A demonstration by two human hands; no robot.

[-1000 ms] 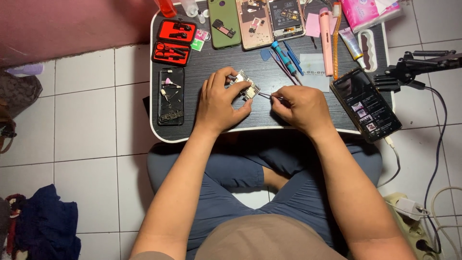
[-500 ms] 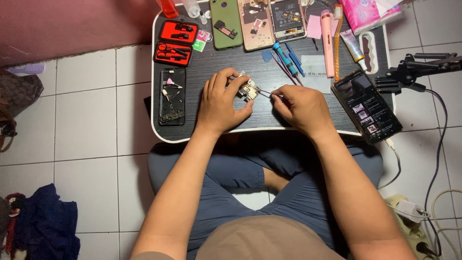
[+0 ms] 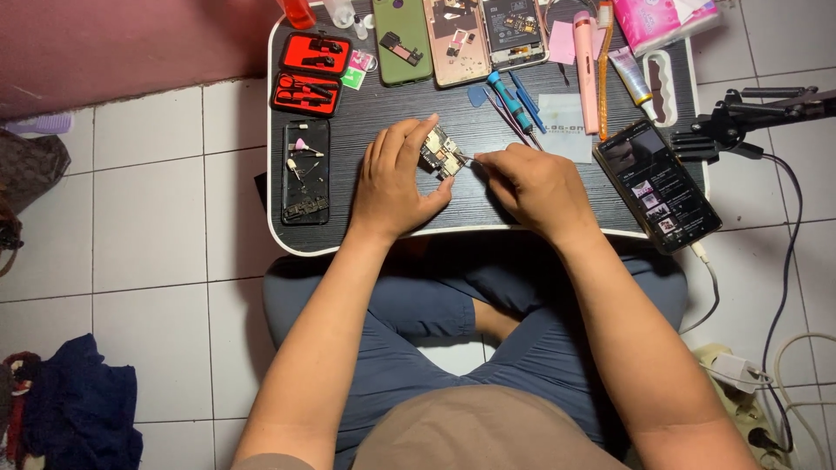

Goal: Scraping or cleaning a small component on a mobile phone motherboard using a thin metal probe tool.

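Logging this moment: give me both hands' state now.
Left hand: closed on the small circuit board.
Right hand: closed on a thin metal tool.

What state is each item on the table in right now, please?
left hand: gripping the circuit board
circuit board: bare, held above the table
right hand: pinching a thin tool against the board
phone: screen lit, cable attached
red tool case: open
opened phones: backs off

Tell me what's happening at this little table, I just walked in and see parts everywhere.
A person sits cross-legged at a low dark table. Their left hand holds a small circuit board above it, while the right hand puts a thin metal tool to the board's edge. Opened phones, a red tool case and a lit phone lie around.
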